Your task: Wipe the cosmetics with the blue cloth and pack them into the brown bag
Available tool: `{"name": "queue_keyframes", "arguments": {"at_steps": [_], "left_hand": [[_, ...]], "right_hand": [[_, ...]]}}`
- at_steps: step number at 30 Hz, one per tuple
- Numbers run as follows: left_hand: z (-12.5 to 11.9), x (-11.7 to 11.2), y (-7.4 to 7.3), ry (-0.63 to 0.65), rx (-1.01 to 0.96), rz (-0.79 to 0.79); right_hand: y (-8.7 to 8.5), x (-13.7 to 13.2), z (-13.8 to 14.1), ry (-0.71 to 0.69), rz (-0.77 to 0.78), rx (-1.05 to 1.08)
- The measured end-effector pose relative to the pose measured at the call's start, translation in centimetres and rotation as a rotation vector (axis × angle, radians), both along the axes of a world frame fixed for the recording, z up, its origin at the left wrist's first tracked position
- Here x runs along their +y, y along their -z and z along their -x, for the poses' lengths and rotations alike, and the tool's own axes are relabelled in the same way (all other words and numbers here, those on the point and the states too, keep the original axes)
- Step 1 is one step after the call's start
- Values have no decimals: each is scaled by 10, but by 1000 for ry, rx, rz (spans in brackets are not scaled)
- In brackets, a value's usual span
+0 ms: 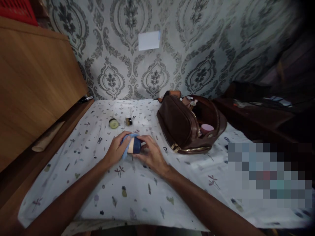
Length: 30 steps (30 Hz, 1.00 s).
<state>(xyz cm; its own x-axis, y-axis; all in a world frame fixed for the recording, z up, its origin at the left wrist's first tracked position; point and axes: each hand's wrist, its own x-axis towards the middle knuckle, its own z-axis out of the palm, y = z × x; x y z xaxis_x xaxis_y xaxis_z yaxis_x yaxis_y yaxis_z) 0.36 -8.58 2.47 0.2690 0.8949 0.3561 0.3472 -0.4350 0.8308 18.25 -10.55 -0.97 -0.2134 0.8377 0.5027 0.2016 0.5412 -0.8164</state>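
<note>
Between my two hands, above the cloth-covered table, is a small cosmetic jar (136,145) with a dark blue lid and a cream-coloured body, lying on its side. My left hand (116,147) is closed round a light blue cloth (125,151) that it presses against the jar's cream end. The fingers of my right hand (153,154) grip the blue lid from the right. Beyond my hands stand a small jar with a pale green lid (114,123) and a smaller dark-lidded pot (128,121). To the right sits an open brown leather toiletry bag (182,126).
Inside the bag are a pink-lidded jar (207,128) and several bottles. A wooden cabinet (36,85) borders the table on the left, and a patterned wall (133,72) closes off the back. Dark furniture stands at the right; a patch of the table there is pixelated.
</note>
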Motion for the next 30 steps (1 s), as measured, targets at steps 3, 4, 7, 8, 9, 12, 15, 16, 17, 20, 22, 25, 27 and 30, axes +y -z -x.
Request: {"name": "queue_keyframes", "arguments": {"at_steps": [3, 4, 7, 8, 9, 12, 15, 16, 17, 20, 22, 25, 27, 30], "left_hand": [[-1, 2, -2, 55, -155, 323], [-2, 2, -2, 69, -203, 416], [-2, 2, -1, 55, -274, 514], [-2, 2, -1, 38, -262, 470], [-2, 1, -1, 17, -232, 397], [-1, -2, -3, -42, -74, 116], [-1, -6, -5, -71, 18, -24], [-1, -7, -5, -74, 18, -29], [-1, -7, -4, -78, 5, -25], [0, -3, 2, -93, -106, 44], [0, 2, 6, -112, -227, 122], [-1, 8, 12, -134, -409, 322], [-2, 10, 13, -128, -480, 514], [-5, 8, 11, -132, -543, 689]], "right_hand": [[-5, -5, -2, 9, -97, -108], [-5, -5, -2, 9, -108, -123], [-3, -5, 0, 3, -61, -106], [-2, -3, 0, 10, -16, -75], [0, -2, 1, 19, 42, -38], [5, 3, 2, 5, 237, 70], [8, 8, 3, -79, 358, 135], [8, 9, 3, -98, 378, 158], [8, 10, 3, -111, 394, 181], [5, 9, 4, -133, 434, 252], [2, 7, 5, -141, 435, 290], [-2, 4, 5, -127, 376, 322], [-3, 3, 5, -102, 338, 322], [-2, 2, 7, -58, 346, 360]]}}
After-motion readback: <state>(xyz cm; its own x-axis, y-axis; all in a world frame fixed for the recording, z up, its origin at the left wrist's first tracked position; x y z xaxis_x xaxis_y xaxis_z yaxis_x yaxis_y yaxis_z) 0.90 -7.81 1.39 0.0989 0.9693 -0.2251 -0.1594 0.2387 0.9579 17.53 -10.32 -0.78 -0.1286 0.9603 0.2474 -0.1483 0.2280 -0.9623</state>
